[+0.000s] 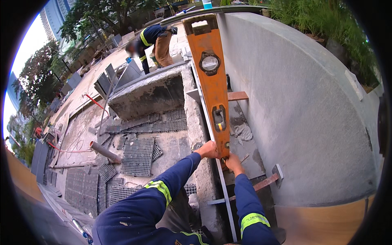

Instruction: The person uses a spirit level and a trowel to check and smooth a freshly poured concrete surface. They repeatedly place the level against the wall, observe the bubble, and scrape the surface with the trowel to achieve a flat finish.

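A long orange spirit level point(212, 83) stands out from my hands toward the far end of a narrow trough, along a thin pale strip point(228, 210). My left hand point(207, 149) is closed on the left side of its near end. My right hand point(233, 164) is closed on its right side, just below. Steel brackets point(266, 183) cross the trough below. A crumpled pale rag point(243, 131) lies on the trough's floor right of the level.
A curved grey wall point(298, 102) bounds the right. A rough concrete ledge point(192, 98) runs on the left, above loose grid mats point(136, 157), a pipe point(102, 150) and red tubing point(69, 150). A co-worker point(157, 45) bends at the back, near leaning grey slabs point(106, 81).
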Available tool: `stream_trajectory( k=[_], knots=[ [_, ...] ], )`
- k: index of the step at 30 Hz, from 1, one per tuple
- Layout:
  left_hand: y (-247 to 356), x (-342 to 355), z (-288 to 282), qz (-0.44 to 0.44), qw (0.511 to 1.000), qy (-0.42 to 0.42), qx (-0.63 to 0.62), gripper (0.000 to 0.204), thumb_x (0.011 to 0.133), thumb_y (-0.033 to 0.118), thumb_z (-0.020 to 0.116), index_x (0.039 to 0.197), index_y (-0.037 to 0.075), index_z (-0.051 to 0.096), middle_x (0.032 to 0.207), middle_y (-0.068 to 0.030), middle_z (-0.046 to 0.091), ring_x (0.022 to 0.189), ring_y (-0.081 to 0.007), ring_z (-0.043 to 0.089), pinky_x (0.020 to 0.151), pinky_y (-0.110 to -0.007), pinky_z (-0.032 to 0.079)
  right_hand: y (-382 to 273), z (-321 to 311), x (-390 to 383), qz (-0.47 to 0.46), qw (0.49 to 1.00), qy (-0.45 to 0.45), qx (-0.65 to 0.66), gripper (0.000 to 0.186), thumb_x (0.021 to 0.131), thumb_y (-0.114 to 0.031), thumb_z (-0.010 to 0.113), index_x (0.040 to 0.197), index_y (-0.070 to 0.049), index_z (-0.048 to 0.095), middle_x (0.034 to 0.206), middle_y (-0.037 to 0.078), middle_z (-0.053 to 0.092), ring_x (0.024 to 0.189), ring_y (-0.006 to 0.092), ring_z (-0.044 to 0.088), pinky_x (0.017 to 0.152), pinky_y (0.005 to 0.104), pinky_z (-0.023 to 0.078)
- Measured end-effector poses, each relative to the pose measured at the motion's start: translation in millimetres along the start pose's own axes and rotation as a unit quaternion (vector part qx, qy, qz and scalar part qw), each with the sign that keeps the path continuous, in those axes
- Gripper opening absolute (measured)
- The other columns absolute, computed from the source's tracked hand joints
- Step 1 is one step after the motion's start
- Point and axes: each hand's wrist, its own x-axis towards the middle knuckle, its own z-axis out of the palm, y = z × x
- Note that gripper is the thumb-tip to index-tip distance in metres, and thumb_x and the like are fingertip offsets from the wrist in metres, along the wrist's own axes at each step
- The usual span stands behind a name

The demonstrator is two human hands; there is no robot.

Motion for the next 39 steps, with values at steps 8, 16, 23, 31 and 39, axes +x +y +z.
stream_trajectory(
  k=[8,16,23,31,39],
  knots=[
    [4.5,-6.0,-5.8,-0.054,0.997,-0.047,0.041,0.057,0.073,0.034,0.084,0.122,0.009,0.072,0.122,-0.0191,0.07,0.11,-0.038,0.067,0.094,-0.044,0.054,-5.6,5.0,-1.5,0.03,0.999,0.004,0.013,0.023,0.091,-0.011,0.063,0.113,-0.004,0.067,0.106,0.028,0.071,0.108,0.0505,0.064,0.091,0.0582,0.052],
    [-9.6,-9.2,-2.4,0.03,0.999,0.03,0.025,0.047,0.074,0.036,0.084,0.11,0.008,0.073,0.097,-0.0201,0.074,0.088,-0.0405,0.071,0.075,-0.045,0.058,-17.1,3.6,-2.5,0.029,1.0,0.008,0.0,0.026,0.091,-0.016,0.067,0.113,-0.002,0.067,0.107,0.029,0.071,0.107,0.0501,0.064,0.088,0.0569,0.053],
    [-7.5,-3.8,-4.7,0.021,1.0,0.012,0.016,0.049,0.075,0.037,0.084,0.112,0.008,0.073,0.095,-0.0196,0.075,0.089,-0.038,0.072,0.075,-0.044,0.057,-13.2,0.5,-1.3,0.027,0.999,0.02,0.009,0.02,0.091,-0.01,0.062,0.109,-0.002,0.067,0.104,0.028,0.071,0.106,0.0499,0.064,0.089,0.0577,0.052],
    [-2.3,9.7,-7.1,0.027,0.999,-0.001,0.023,0.049,0.076,0.035,0.084,0.114,0.007,0.072,0.096,-0.0198,0.075,0.09,-0.0363,0.074,0.076,-0.043,0.058,32.7,-16.6,42.3,0.038,0.992,0.06,0.102,0.028,0.093,-0.023,0.066,0.113,-0.005,0.07,0.096,0.016,0.075,0.091,0.0343,0.072,0.077,0.0424,0.054],
    [-16.1,-23.0,-1.0,-0.01,1.0,0.006,0.013,0.047,0.076,0.036,0.083,0.112,0.007,0.072,0.096,-0.019,0.076,0.091,-0.0374,0.074,0.08,-0.044,0.058,-60.9,-77.8,52.4,0.169,0.603,0.131,0.769,0.043,0.095,-0.031,0.055,0.06,-0.021,0.032,0.05,-0.006,0.03,0.039,0.0096,0.021,0.038,0.0294,0.016]
  ],
)
